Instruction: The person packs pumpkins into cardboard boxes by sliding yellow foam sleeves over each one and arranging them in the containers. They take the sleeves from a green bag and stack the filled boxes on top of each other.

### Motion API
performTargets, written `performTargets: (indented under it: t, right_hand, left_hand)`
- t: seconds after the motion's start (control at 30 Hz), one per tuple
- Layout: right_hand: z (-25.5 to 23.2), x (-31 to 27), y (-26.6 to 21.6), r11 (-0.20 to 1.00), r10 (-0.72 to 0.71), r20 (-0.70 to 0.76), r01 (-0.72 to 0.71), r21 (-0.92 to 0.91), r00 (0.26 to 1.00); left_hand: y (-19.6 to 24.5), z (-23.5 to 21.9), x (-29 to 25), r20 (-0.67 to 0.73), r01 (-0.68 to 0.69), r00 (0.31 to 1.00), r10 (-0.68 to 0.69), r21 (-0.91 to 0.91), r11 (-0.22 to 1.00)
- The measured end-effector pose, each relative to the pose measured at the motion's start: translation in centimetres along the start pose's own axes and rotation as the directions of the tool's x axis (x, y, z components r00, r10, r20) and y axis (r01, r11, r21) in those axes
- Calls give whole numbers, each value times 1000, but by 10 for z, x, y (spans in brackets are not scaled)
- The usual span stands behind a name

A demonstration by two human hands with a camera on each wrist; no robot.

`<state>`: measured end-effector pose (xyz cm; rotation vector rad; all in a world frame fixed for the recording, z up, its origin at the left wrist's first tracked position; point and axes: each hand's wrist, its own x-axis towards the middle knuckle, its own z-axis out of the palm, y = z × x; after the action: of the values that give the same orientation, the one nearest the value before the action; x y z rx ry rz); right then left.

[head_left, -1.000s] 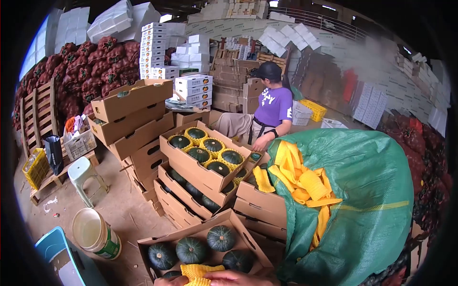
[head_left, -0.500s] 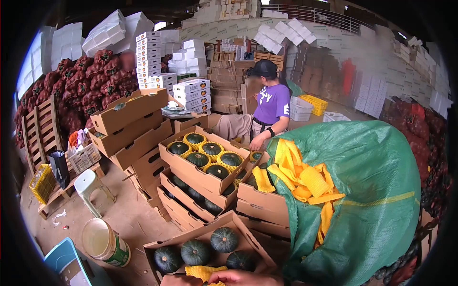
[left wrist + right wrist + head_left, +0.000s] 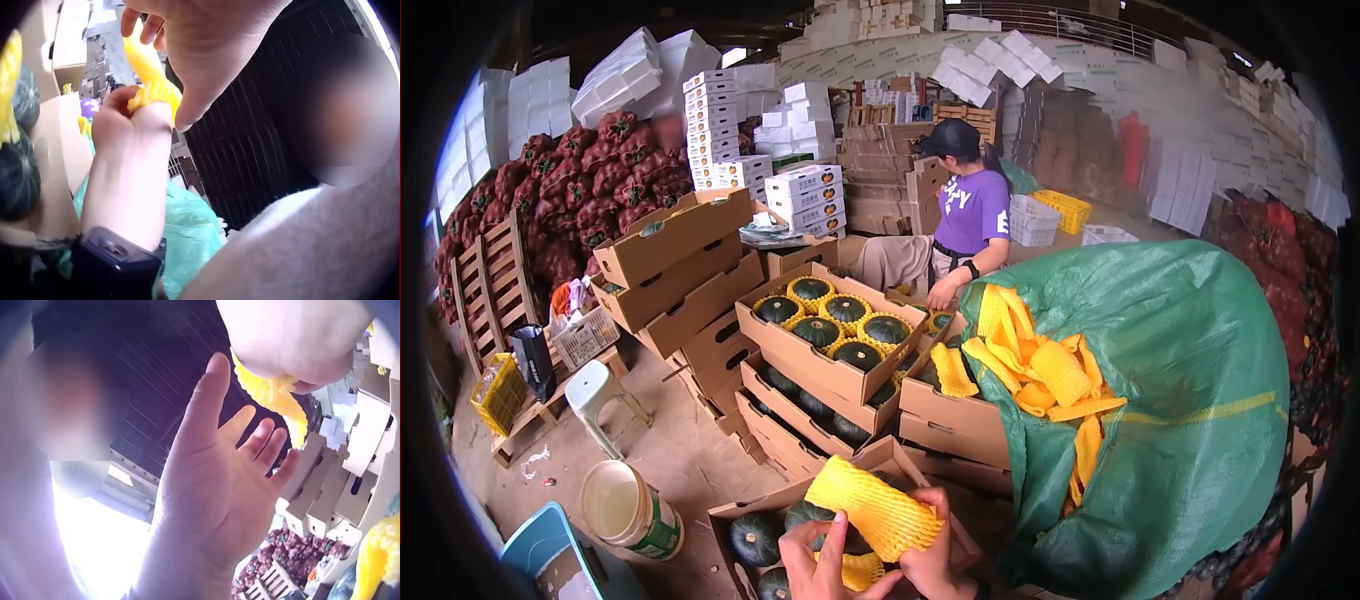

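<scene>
In the head view my right hand grips one end of a yellow foam net sleeve, raised above an open carton at the bottom. My left hand is beside it, its index fingertip overlapping the sleeve's lower edge. The right wrist view shows the left hand palm up with extended fingers, and the right hand curled round the sleeve. Dark green squashes lie in the carton. A second yellow foam net shows below the hands, partly hidden.
Stacked cartons stand ahead, the top carton holding netted squashes. At right, a green sack spills more yellow foam nets. A person in purple sits beyond. A bucket, blue tub and stool are left.
Both hands were low at the bottom edge by a yellow foam net in the carton. They have come up, and the right hand now holds a yellow sleeve above the squashes.
</scene>
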<state>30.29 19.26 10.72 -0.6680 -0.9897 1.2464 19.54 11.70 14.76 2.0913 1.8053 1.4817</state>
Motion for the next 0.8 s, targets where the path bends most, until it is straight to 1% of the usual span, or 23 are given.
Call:
performTargets:
  t: [0.03, 0.07, 0.1, 0.13, 0.17, 0.2, 0.27, 0.3, 0.33, 0.37, 0.4, 0.43, 0.47, 0.5, 0.53, 0.57, 0.6, 0.63, 0.67, 0.7, 0.73, 0.77, 0.8]
  right_hand:
    - [-4, -3, 25, 995, -43, -18, 41, -90, 999]
    - [-14, -10, 41, 998, -14, 24, 16, -64, 1000]
    - [-19, -16, 50, 999, 14, 66, -11, -41, 998]
    - [-20, -19, 53, 999, 42, 108, -40, -20, 993]
    - [-26, -16, 49, 984, -105, 164, 127, -129, 981]
    - [-29, -11, 41, 930, -238, 234, 290, -226, 943]
    - [-20, 5, 27, 986, -125, 5, 125, -112, 992]
    - [-20, 12, 21, 992, 100, 32, -103, 69, 994]
    - [-25, 17, 18, 916, 311, 96, -325, 237, 946]
    - [-45, 17, 29, 677, 459, 454, -632, 378, 763]
    - [-65, 15, 39, 341, 425, 768, -871, 354, 478]
    - [-64, 7, 14, 416, 408, 760, -844, 338, 506]
    - [-61, 4, 11, 469, 374, 750, -809, 355, 546]
    - [-59, 1, 7, 518, 338, 738, -770, 372, 584]
    - [-57, -2, 3, 565, 301, 724, -728, 389, 621]
    - [-62, -1, 7, 675, 267, 783, -689, 264, 562]
    - [-63, 3, 5, 771, 240, 841, -621, 139, 486]
    - [-58, -2, -8, 798, 228, 845, -590, 123, 485]
    - [-62, -8, -4, 898, 268, 775, -439, 14, 572]
    - [-63, -8, 16, 844, 235, 682, -493, 210, 693]
    - [-48, -2, 22, 768, 228, 560, -501, 399, 796]
    - [-36, 5, 11, 780, 320, 412, -484, 396, 853]
    - [-23, -2, -3, 738, 409, 458, -581, 342, 789]
  left_hand:
    - [6, 7, 0, 76, 108, 993, -95, -202, 973]
    - [10, 11, -1, 168, 227, 970, -174, -383, 895]
    - [5, 10, -4, 139, 221, 973, -185, -326, 919]
    - [-8, 15, -8, 13, 175, 983, -185, -403, 898]
    - [-20, 14, -16, 139, 364, 926, -352, -587, 723]
    - [-31, 11, -25, 296, 523, 830, -472, -708, 475]
    - [-48, 3, -42, 569, 652, 742, -355, -735, 186]
    - [-42, -15, -22, 678, 664, 722, -140, -621, 417]
    - [-41, -9, -24, 596, 678, 735, -324, -640, 361]
    - [-41, 0, -29, 497, 682, 709, -500, -664, 307]
    - [-42, 5, -31, 388, 676, 647, -657, -690, 259]
    - [-41, -5, -20, 452, 679, 626, -635, -717, 159]
    - [-42, -8, -19, 334, 656, 708, -622, -638, 404]
    - [-34, -5, -15, 221, 451, 859, -462, -753, 478]
    - [-26, -1, -13, 88, 234, 951, -297, -832, 504]
    - [-32, -12, -18, -15, 87, 994, -110, -509, 856]
    - [-39, -22, -25, -9, -120, 993, 119, -73, 990]
    - [-39, -25, -34, -18, -142, 989, 144, 70, 987]
    - [-36, -27, -32, -48, -151, 987, 153, 36, 988]
    - [-34, -25, -26, -46, -84, 996, 76, -224, 971]
    - [-33, -22, -25, -31, -11, 999, -4, -469, 883]
    - [-38, -23, -34, 99, 155, 988, -120, -565, 811]
    - [-47, -21, -41, 197, 222, 971, -133, -550, 805]
